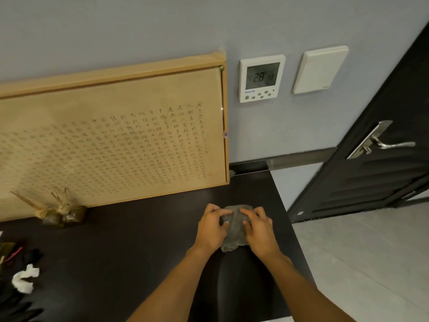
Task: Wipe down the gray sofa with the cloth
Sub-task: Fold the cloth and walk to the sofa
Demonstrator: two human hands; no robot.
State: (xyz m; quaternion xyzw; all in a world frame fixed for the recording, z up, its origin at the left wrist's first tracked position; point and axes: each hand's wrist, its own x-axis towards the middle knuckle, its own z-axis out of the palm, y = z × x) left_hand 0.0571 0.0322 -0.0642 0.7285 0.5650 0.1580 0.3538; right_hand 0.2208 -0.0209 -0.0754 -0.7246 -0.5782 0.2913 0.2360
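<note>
Left hand [212, 225] and right hand [259, 230] are gripping the cloth [234, 242] bunched between them on the desk [139, 252], fingers curling into it, probably folding a wiping pad. Beyond them a frame [116, 135] is leaning; no sofa showing.

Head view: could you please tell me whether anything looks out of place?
The framed calligraphy seems to stand on the dark table, leaning on the wall rather than hanging, and a crumpled white tissue lies near the table's left edge.

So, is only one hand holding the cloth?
No, both the left hand and the right hand grip the gray cloth.
</note>
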